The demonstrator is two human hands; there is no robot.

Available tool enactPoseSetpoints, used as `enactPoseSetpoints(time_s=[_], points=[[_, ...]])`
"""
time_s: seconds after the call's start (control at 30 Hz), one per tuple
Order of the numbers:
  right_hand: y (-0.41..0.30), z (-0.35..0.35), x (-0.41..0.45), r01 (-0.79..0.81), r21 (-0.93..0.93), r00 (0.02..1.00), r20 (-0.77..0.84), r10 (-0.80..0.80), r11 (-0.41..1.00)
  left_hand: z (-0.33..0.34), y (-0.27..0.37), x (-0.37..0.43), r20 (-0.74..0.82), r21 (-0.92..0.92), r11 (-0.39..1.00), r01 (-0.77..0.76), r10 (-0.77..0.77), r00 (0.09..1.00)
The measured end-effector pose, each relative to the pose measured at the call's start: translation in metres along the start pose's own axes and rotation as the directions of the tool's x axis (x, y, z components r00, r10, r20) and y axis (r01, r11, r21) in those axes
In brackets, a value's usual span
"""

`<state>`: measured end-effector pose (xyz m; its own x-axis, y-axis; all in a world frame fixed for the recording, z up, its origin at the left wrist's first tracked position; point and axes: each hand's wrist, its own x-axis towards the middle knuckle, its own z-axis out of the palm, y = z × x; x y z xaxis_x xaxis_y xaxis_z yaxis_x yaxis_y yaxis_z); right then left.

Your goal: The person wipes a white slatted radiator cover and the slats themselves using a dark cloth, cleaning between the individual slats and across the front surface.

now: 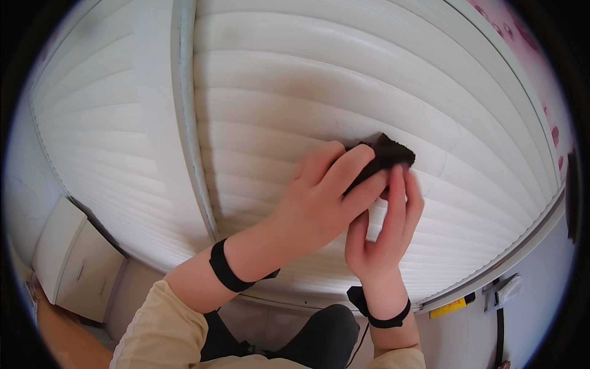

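Observation:
A dark brown cloth, bunched up, is held in front of white slatted sliding door panels. My left hand has its fingers curled over the left part of the cloth. Just below and to its right, my right hand pinches the cloth's lower right edge between its fingertips. The fingers of both hands nearly meet and partly cover the cloth. Whether the cloth presses on the slats cannot be told. Faint dark marks show on the slats right of the cloth.
A vertical frame edge divides the door panels on the left. A white drawer cabinet stands at lower left, beside an orange-brown surface. The door's bottom track curves along the lower right, with a yellow item beyond it.

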<state>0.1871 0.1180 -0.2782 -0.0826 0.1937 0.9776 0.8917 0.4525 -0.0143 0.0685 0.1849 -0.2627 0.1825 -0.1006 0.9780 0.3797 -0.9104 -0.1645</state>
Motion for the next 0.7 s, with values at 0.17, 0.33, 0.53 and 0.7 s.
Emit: enactPoseSetpoints(time_s=[0.17,0.33,0.53,0.7], points=[[-0.018,0.019,0.039,0.142,-0.12,0.99,0.005,-0.142,0.983,-0.027,-0.02,0.007,-0.023,0.079,0.994,0.076,-0.075,0.997],[-0.037,0.027,0.053,0.142,-0.222,0.981,0.159,-0.108,0.965,-0.025,-0.039,-0.011,-0.244,0.097,0.986,0.137,-0.11,0.964],[-0.027,0.027,0.055,0.146,-0.202,0.979,0.171,-0.112,0.968,-0.023,-0.015,-0.011,-0.158,0.15,0.951,0.27,-0.247,0.956],[-0.023,0.025,0.045,0.119,-0.232,0.974,0.217,-0.068,0.965,-0.029,-0.011,-0.022,-0.021,0.087,0.931,0.354,-0.353,0.935]])
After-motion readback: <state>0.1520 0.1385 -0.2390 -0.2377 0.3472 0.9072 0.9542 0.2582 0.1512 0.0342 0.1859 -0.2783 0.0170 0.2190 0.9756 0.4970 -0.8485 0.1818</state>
